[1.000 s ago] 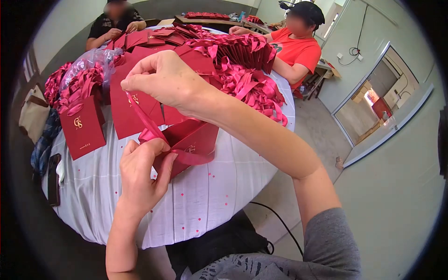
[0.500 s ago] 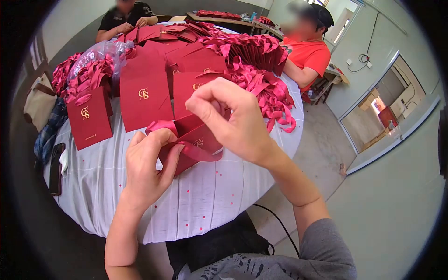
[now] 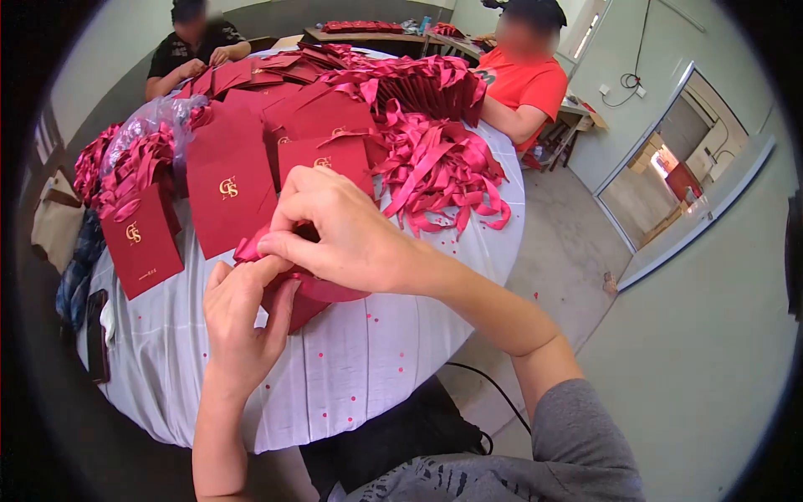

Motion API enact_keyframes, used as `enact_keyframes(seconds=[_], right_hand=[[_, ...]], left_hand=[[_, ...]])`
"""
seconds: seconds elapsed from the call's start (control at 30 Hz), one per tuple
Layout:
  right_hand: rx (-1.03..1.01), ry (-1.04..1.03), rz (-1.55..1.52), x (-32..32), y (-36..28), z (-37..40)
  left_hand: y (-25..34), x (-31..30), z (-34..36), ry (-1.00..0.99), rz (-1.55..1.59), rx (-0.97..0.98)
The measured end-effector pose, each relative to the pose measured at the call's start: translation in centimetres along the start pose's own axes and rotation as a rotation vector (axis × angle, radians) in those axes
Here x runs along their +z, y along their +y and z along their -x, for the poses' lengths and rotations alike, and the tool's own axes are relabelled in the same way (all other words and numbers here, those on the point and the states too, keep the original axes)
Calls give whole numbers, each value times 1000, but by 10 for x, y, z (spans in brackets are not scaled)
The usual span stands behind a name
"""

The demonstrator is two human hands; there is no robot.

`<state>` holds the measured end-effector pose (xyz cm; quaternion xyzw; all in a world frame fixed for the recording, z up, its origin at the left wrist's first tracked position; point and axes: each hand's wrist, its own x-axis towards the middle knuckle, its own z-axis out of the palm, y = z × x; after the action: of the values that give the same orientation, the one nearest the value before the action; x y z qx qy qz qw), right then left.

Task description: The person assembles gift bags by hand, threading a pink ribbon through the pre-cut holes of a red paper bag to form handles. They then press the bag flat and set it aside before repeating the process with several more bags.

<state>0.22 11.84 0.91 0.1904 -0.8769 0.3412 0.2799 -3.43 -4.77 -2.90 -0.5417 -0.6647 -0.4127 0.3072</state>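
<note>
My left hand (image 3: pixel 249 318) pinches a pink-red ribbon (image 3: pixel 330 290) at the top of a small dark red bag (image 3: pixel 308 314). Close above it, my right hand (image 3: pixel 343 230) has thumb and index finger together on the ribbon at the bag's opening, touching my left fingertips. The bag is mostly hidden behind both hands. Beyond them stand red bags with gold lettering, one tall (image 3: pixel 230 159) and one smaller at the left (image 3: pixel 142 251). A heap of loose ribbon (image 3: pixel 452 171) lies to the right.
The round table has a white cloth (image 3: pixel 335 385) with small red dots. A clear plastic bag (image 3: pixel 150 125), a phone (image 3: pixel 98 335) and a beige bag (image 3: pixel 57 222) are at the left. Two people sit across, one in black (image 3: pixel 188 50), one in red (image 3: pixel 527 84).
My right hand has moved left and down to the ribbon beside my left fingers. My left hand keeps its pinch. The view has shifted slightly, so the table things appear further left.
</note>
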Motion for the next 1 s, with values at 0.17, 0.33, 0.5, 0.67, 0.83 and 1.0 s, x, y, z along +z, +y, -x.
enact_keyframes(seconds=[0.17, 0.33, 0.5, 0.67, 0.83, 1.0], right_hand=[[-66, 93, 19, 7, -2, 1], [-66, 169, 15, 12, -3, 1], [-170, 363, 239, 1, -10, 7], [-30, 356, 264, 7, -16, 54], [103, 376, 127, 30, -14, 72], [249, 236, -300, 31, -19, 86]], left_hand=[[0, -1, 1, 1, -10, -19], [0, 0, 3, 0, -21, -38], [3, 0, 2, 13, -19, -66], [4, 0, 1, 24, 2, -150], [5, 1, 1, 14, -12, -123], [8, 1, 1, 6, -7, -152]])
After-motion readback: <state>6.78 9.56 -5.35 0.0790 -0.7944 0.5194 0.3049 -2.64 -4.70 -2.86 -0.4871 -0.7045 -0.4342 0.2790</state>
